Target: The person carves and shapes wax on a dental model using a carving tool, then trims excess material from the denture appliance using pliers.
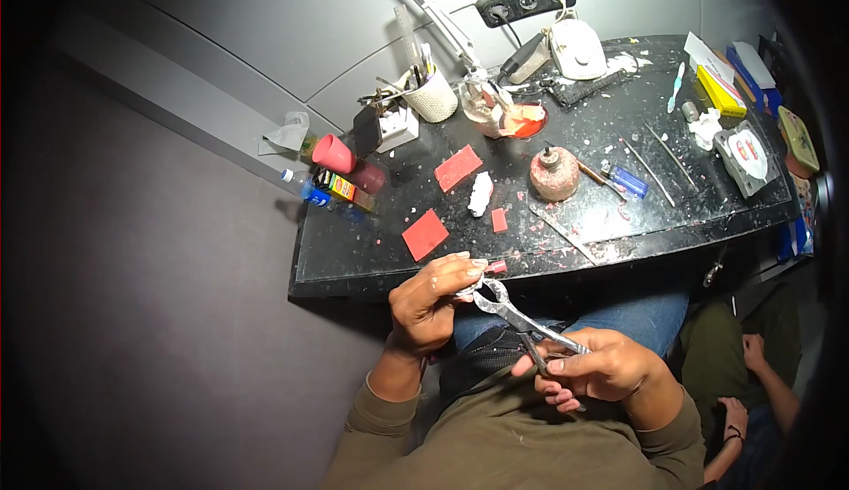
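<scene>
My right hand [601,364] is closed around the handles of metal pliers [523,322] with broad curved jaws, dusted white. The jaws point up and left, reaching my left hand [433,300], whose fingers are bent around a small whitish piece [469,293]. Most of that piece is hidden behind the fingers, and I cannot tell its kind. A bit of red material [497,267] shows just beyond the fingertips. Both hands are above my lap, in front of the table's near edge. On the table close by are a red wax sheet [426,234] and a small red square [500,219].
The black table [354,256] carries a burner-like bottle [554,174], a blue lighter [629,182], a metal spatula [563,234], another red sheet [457,168] and a tool cup [433,96]. A dental-model block [747,158] lies right. Another person's hands [734,419] rest at lower right.
</scene>
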`<control>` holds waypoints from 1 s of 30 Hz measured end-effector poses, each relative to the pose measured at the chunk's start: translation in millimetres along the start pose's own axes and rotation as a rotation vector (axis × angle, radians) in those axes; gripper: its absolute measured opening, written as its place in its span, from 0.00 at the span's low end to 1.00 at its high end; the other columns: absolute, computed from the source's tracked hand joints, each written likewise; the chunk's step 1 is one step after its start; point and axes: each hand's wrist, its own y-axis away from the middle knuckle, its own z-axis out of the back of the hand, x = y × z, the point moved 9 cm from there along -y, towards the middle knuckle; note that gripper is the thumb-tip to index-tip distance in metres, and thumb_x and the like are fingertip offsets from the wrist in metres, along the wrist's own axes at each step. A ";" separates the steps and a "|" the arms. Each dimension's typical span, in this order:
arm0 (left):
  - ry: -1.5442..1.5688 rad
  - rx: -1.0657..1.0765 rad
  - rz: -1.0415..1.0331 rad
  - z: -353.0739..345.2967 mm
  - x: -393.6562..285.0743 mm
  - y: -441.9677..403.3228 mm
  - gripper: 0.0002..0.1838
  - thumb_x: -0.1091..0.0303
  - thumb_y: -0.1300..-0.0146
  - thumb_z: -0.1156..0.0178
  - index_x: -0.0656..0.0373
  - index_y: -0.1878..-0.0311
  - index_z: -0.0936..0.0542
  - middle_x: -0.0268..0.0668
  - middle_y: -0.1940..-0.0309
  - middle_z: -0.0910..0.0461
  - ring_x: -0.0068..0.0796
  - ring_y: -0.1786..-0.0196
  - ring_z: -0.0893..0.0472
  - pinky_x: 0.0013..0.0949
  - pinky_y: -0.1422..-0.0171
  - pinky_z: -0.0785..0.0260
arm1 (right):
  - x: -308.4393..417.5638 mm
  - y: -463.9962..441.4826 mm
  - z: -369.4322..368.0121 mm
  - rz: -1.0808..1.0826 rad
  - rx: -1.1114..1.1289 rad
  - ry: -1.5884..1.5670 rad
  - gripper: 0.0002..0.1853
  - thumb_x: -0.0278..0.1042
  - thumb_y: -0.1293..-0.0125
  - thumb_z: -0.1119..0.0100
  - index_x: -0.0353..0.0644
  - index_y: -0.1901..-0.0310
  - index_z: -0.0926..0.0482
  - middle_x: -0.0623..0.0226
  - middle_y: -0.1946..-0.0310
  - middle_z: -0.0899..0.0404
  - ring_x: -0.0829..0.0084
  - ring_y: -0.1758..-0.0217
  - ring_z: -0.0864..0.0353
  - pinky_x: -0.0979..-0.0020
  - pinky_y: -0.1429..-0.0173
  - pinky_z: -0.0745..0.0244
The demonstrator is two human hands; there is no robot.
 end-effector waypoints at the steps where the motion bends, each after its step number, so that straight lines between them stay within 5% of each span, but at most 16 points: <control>1: -0.001 0.000 -0.002 0.8 -0.1 -0.8 0.21 0.94 0.50 0.42 0.67 0.53 0.15 0.48 0.54 0.12 0.48 0.46 0.13 0.46 0.35 0.23 | -0.1 -0.4 -0.6 0.001 0.001 0.001 0.21 0.30 0.23 0.47 0.30 0.33 0.29 0.64 0.64 0.27 0.74 0.63 0.29 0.71 0.62 0.31; 7: -0.017 0.010 0.031 -2.8 3.3 -2.9 0.19 0.91 0.46 0.40 0.67 0.51 0.15 0.48 0.54 0.12 0.46 0.47 0.13 0.38 0.40 0.20 | 1.0 2.5 10.7 -0.086 -0.172 0.204 0.15 0.37 0.22 0.43 0.37 0.42 0.22 0.76 0.75 0.33 0.83 0.76 0.38 0.78 0.73 0.41; 11: 0.023 -0.032 0.126 -5.7 12.8 6.2 0.12 0.84 0.35 0.37 0.70 0.48 0.17 0.49 0.53 0.13 0.41 0.47 0.13 0.36 0.41 0.21 | 5.7 8.4 5.6 -0.058 -0.168 0.254 0.16 0.37 0.21 0.45 0.37 0.39 0.24 0.74 0.74 0.29 0.83 0.75 0.34 0.77 0.73 0.38; 13: 0.263 -0.119 0.369 -4.4 33.3 15.7 0.15 0.67 0.25 0.40 0.72 0.47 0.21 0.49 0.54 0.14 0.39 0.50 0.12 0.36 0.42 0.21 | 23.0 15.8 5.0 0.021 -0.279 0.659 0.21 0.36 0.21 0.46 0.36 0.32 0.28 0.70 0.69 0.22 0.80 0.70 0.26 0.74 0.67 0.29; 14: 0.261 -0.123 0.369 -4.5 34.8 16.6 0.15 0.67 0.25 0.40 0.72 0.47 0.21 0.49 0.54 0.14 0.39 0.50 0.12 0.36 0.42 0.21 | 21.1 16.1 6.7 0.018 -0.277 0.662 0.21 0.36 0.21 0.46 0.36 0.32 0.28 0.70 0.69 0.22 0.80 0.70 0.26 0.74 0.67 0.29; 17: 0.422 -0.150 0.489 -8.3 47.6 21.6 0.18 0.62 0.22 0.43 0.71 0.44 0.24 0.43 0.55 0.17 0.31 0.56 0.13 0.31 0.48 0.21 | 38.0 23.0 5.0 0.364 -0.289 0.920 0.32 0.32 0.22 0.46 0.38 0.21 0.43 0.59 0.51 0.15 0.75 0.52 0.19 0.71 0.45 0.23; 25: 0.481 -0.024 0.625 -14.4 33.1 16.1 0.17 0.60 0.21 0.44 0.67 0.46 0.23 0.38 0.62 0.15 0.20 0.63 0.17 0.25 0.57 0.23 | 33.6 21.8 -4.6 0.182 -0.185 0.947 0.35 0.29 0.23 0.46 0.43 0.19 0.47 0.60 0.48 0.17 0.76 0.52 0.21 0.73 0.49 0.24; 30: 0.181 0.148 0.439 -14.2 11.4 -1.0 0.11 0.68 0.22 0.45 0.67 0.54 0.19 0.35 0.70 0.19 0.19 0.71 0.21 0.26 0.64 0.27 | 25.4 22.0 7.7 0.074 -0.239 0.806 0.34 0.29 0.24 0.46 0.44 0.19 0.45 0.63 0.49 0.17 0.79 0.53 0.22 0.75 0.50 0.25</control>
